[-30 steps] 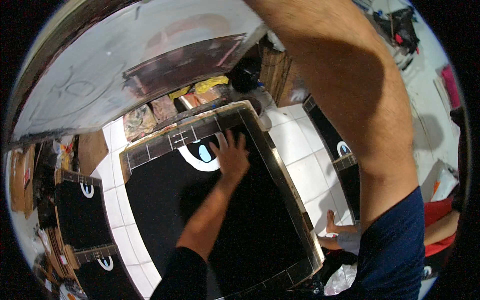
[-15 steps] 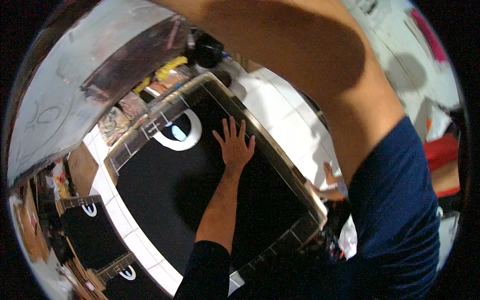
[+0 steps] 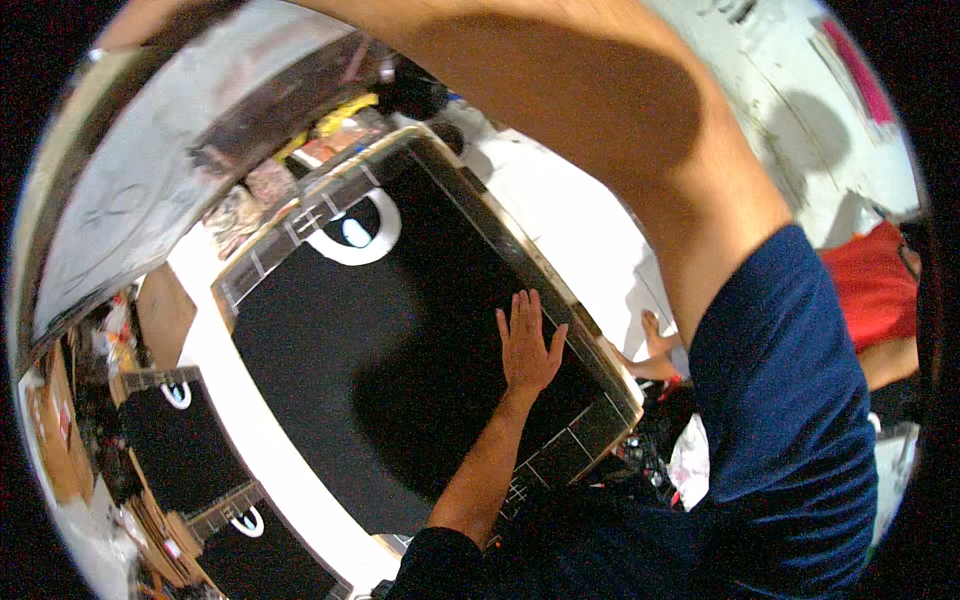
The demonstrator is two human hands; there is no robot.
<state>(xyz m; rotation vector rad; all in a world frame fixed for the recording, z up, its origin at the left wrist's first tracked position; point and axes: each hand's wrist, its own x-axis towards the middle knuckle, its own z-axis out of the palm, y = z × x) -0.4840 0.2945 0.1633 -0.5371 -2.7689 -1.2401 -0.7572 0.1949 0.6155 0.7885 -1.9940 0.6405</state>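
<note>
My left hand (image 3: 530, 345) lies palm down with its fingers spread on a large black panel (image 3: 330, 390), near its right edge. The hand holds nothing. The panel looks flat and dark, with a grey border carrying white lines and a wooden edge. Near its far end is a white ring (image 3: 381, 243) around a pale oval. My right arm (image 3: 640, 110) is raised and crosses the top right of the view; its hand is not clearly seen. At the upper left rim is a blurred skin-toned patch that I cannot make out.
Smaller black panels (image 3: 180, 450) with similar white rings stand at the left. Bundled cloth (image 3: 270, 185) and a yellow thing lie beyond the far edge. Another person's hand (image 3: 655, 360) is close to the panel's right edge. A person in red (image 3: 870, 290) is at far right.
My left hand has slid toward the near right over the black panel. My right arm stays raised, and the view has shifted slightly. A blurred skin-toned patch has appeared at the upper left.
</note>
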